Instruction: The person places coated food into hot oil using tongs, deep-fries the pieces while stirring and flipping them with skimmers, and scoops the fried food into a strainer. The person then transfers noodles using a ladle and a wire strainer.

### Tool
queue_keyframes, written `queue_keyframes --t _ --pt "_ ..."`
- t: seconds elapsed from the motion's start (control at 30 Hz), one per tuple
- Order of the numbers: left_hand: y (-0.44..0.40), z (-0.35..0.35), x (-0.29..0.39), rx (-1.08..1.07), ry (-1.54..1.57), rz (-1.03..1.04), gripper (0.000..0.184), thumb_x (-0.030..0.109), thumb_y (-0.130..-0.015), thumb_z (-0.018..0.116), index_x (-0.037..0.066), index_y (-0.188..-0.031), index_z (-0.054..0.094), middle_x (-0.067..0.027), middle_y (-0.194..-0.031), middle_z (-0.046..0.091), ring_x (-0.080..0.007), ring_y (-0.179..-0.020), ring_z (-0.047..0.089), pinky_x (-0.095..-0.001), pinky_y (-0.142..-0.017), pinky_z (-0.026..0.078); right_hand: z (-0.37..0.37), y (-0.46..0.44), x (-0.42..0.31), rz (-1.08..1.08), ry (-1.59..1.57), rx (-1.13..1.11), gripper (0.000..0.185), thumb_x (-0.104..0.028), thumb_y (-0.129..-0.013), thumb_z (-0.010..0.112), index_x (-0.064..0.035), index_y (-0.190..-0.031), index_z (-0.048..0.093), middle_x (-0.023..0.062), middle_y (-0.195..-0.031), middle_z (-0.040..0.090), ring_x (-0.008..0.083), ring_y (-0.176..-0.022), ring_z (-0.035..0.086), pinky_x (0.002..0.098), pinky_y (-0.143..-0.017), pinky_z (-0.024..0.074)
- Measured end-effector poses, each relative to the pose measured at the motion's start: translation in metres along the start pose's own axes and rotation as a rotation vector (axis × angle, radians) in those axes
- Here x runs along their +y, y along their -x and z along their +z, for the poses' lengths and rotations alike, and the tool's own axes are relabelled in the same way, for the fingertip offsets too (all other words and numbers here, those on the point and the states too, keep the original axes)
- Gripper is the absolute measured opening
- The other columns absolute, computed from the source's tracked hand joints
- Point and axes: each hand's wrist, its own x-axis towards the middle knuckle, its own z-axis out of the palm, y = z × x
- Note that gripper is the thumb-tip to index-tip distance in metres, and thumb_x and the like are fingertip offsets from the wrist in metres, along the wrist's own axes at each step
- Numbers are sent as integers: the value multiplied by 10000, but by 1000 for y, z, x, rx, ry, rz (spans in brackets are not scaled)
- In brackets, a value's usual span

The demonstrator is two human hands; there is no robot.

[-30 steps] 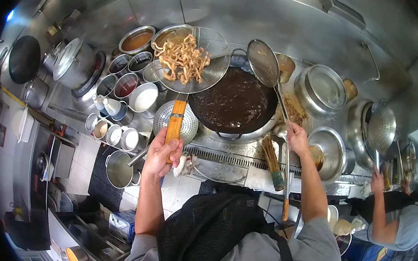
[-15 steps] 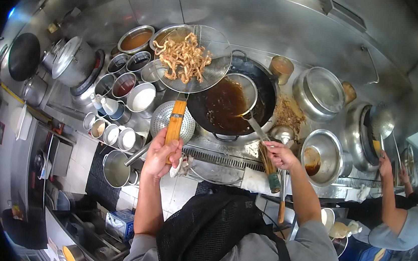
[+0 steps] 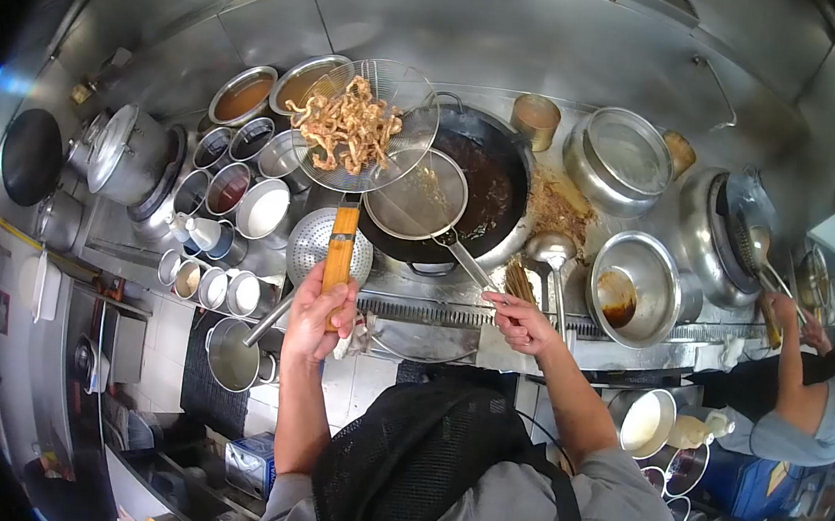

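Note:
My left hand (image 3: 320,313) is closed round the wooden handle of a wide wire skimmer (image 3: 417,110). Fried brown strips of food (image 3: 348,125) lie heaped in its mesh, raised over the left side of a black wok (image 3: 517,165). Dark brown liquid (image 3: 484,192) sits in the wok. My right hand (image 3: 524,323) grips the metal handle of a round fine-mesh strainer (image 3: 415,200), held above the wok beside the skimmer. A few small bits cling to the strainer's mesh. Under the skimmer's handle is a perforated ladle (image 3: 330,247).
Small pots of sauces and powders (image 3: 264,208) crowd the left. On the right stand a ladle (image 3: 551,248), a steel bowl with brown residue (image 3: 636,287) and a lidded pot (image 3: 623,160). A co-worker's arm (image 3: 801,348) is at the far right.
The strainer has come up out of the wok's liquid and moved left, close to the skimmer. The skimmer with the fried strips stays raised. The co-worker's hands have shifted.

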Motion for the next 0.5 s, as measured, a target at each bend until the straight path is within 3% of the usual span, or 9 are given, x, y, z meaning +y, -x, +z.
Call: queue_keyframes --t 0.17,0.33,0.43,0.5 --pt "-9 -11 -18 14 19 -31 347 22 -937 551 17 -1270 455 -82 -912 550 -43 -529 426 -185 -405 378 -7 9 8 -88 -76 -62 396 -121 -1032 499 -78 -1422 453 8 -714 474 18 -401 304 175 -322 219" --pt "-22 -32 -47 -32 60 -71 304 33 -948 548 42 -1236 449 -71 -928 547 -52 -564 441 -205 -443 398 7 26 -3 -287 -84 114 401 -123 -1021 523 -82 -1419 486 -11 -637 457 34 -390 312 181 -311 242" --pt "-27 -46 -66 -44 73 -87 303 39 -952 546 47 -1239 452 -67 -933 547 -55 -567 443 -206 -453 404 23 39 -21 -527 197 388 383 -142 -1024 531 -91 -1403 515 -5 -652 527 52 -389 320 208 -333 246" --pt "-28 -50 -73 -28 58 -97 317 42 -955 544 53 -1258 452 -64 -934 547 -58 -569 444 -210 -458 408 9 41 -36 -656 489 583 349 -140 -1016 528 -72 -1357 563 10 -647 571 85 -418 428 261 -365 305"
